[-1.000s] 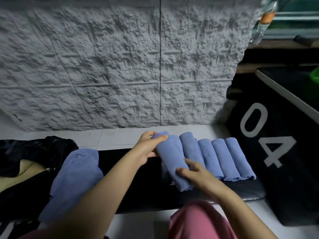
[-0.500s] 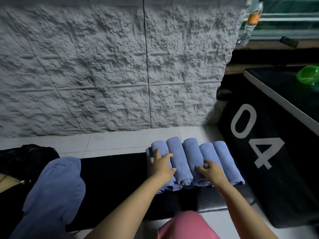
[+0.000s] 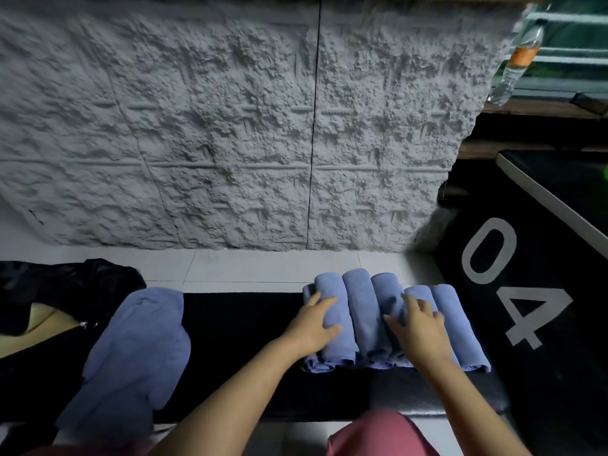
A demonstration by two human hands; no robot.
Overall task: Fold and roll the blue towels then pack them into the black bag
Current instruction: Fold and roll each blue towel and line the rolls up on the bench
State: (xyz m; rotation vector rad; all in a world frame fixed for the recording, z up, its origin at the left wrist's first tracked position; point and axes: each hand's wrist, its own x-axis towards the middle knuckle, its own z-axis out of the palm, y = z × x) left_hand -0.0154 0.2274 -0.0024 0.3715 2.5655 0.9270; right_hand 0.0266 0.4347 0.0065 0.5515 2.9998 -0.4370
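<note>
The rolled blue towels (image 3: pixel 362 307) lie in a row on the black bench (image 3: pixel 237 340); the left hand (image 3: pixel 312 327) and the right hand (image 3: pixel 418 327) rest on them with spread fingers, gripping nothing. A loose blue towel (image 3: pixel 138 350) waits beside the black bag (image 3: pixel 49 291), so packing seems not yet begun.

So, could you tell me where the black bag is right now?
In the head view the black bag lies at the far left, beside the unrolled blue towel.
</note>
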